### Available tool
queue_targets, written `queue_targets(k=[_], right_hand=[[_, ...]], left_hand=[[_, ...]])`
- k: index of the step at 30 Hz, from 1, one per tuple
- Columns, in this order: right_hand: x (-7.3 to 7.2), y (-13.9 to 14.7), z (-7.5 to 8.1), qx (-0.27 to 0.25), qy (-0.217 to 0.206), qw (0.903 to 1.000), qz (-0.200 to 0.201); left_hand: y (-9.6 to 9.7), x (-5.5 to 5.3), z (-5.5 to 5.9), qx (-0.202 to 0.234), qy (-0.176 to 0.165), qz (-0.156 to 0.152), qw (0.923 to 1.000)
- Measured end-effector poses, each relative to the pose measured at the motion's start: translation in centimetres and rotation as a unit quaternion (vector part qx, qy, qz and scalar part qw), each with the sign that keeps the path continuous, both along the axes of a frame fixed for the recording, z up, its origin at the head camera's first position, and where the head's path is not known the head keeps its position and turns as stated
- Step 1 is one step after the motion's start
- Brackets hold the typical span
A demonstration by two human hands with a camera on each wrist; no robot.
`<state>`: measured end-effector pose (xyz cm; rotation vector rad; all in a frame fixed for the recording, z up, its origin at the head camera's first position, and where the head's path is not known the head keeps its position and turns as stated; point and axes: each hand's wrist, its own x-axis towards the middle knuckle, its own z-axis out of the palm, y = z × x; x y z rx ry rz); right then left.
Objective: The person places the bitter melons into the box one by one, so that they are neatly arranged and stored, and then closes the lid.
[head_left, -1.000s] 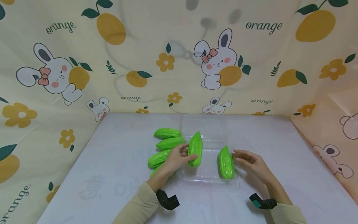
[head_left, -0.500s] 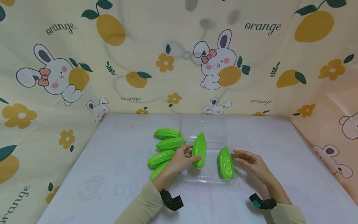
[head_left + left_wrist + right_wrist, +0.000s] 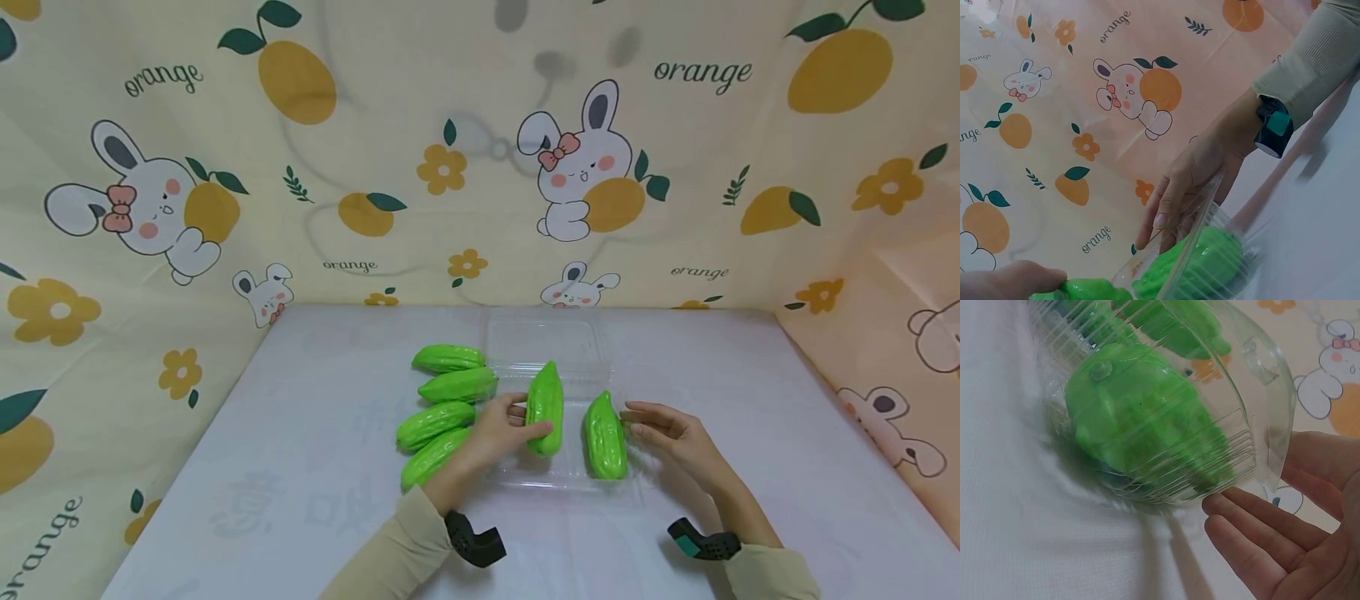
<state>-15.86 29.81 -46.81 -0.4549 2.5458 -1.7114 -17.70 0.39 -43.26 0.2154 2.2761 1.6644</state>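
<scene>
My left hand (image 3: 501,435) grips a green bitter melon (image 3: 545,408) between thumb and fingers, above a clear plastic box (image 3: 517,482). Its thumb (image 3: 1029,278) lies along the melon's skin in the left wrist view. Another bitter melon (image 3: 606,435) rests inside the box along its right side. At that side is my right hand (image 3: 678,439), its fingers fairly straight and touching or close to the box wall. The right wrist view shows the fingers (image 3: 1260,531) by the ribbed wall, with the melon behind the clear plastic.
Several more bitter melons (image 3: 435,425) lie in a column left of the box. The box's clear lid (image 3: 547,337) lies folded back behind it. A white cloth covers the table (image 3: 300,433), and a patterned curtain (image 3: 405,100) rises at the back and sides.
My left hand has carried its bitter melon to the right, farther over the box and nearer the other melon. The right hand has stayed in place.
</scene>
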Motion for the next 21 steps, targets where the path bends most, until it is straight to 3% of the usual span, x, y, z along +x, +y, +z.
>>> queue_targets(k=[21], right_hand=[[0.0,-0.2,0.1,0.009,-0.012,0.9998,-0.009]], left_hand=[[2.3,0.4,-0.8,-0.004,0.001,0.001,1.0000]])
